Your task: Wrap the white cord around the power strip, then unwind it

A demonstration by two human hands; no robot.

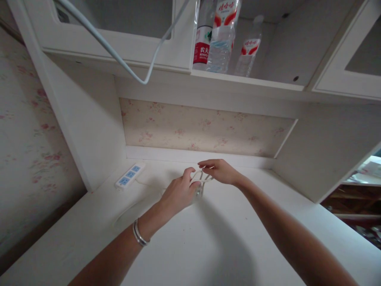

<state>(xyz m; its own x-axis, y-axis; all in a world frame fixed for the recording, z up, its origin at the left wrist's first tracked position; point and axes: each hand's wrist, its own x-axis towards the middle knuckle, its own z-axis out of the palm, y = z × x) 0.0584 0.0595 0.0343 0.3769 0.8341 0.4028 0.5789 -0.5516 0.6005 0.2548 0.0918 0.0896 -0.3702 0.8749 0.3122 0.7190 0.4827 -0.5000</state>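
My left hand (pixel 178 192), with a silver bangle at the wrist, is closed on a looped white cord (pixel 195 176) above the desktop. To its right, my right hand (pixel 222 171) has its fingers bent round the other side of the loop. Just below the cord, beside my left thumb, a pale object (pixel 199 192) shows only in part; I cannot make out its kind. A white power strip (pixel 129 176) with blue sockets lies on the desk to the left, and a thin cord runs from it toward my left hand.
The white desktop (pixel 184 246) lies under an overhead cabinet (pixel 175 63). Several plastic bottles (pixel 222 43) stand in its open section. A thick white cable or tube (pixel 119 59) hangs bent in front of it. Side panels (pixel 86 115) close in the desk left and right.
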